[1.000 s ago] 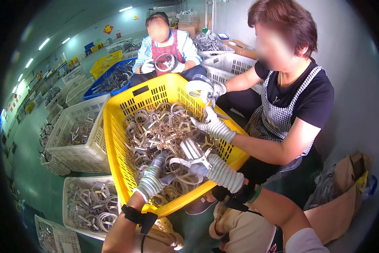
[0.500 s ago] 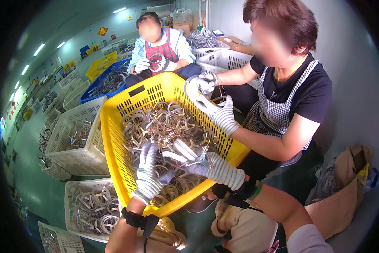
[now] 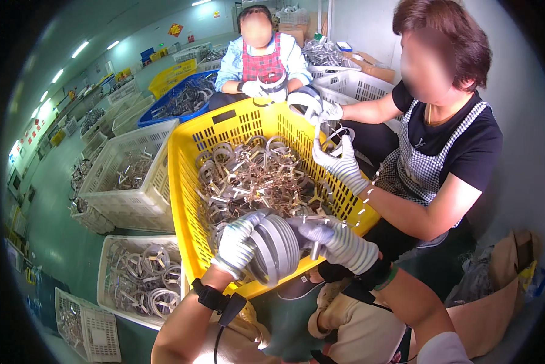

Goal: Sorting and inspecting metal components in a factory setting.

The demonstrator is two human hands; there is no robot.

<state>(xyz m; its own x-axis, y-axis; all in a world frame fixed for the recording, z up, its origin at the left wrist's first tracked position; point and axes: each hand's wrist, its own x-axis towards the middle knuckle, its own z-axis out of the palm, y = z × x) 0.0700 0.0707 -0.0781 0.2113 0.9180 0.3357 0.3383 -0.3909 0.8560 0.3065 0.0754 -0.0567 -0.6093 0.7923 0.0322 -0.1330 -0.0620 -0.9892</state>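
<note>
Just above the near edge of a yellow crate (image 3: 184, 200), I hold a stack of grey metal rings (image 3: 275, 249) tilted on its side. My left hand (image 3: 236, 246), in a striped white-and-grey glove, is closed round the stack's left side. At its other end my right hand (image 3: 348, 246), gloved alike, is closed on metal arms that stick out from the rings; its fingertips are partly hidden. Beneath and beyond both hands, a tangled heap of ringed metal parts (image 3: 260, 176) with thin coppery pieces fills the crate.
To the right, a co-worker in a checked apron (image 3: 430, 145) handles rings over the crate's edge. Another person (image 3: 263, 60) sits beyond it, holding a ring. White crates of metal parts (image 3: 142, 276) stand at left, a blue crate (image 3: 184, 100) behind. A brown carton (image 3: 491, 315) lies at lower right.
My hands have come together on a stack of rings that now stands on edge between them. The view has shifted, and the co-worker's hands at right have changed their hold.
</note>
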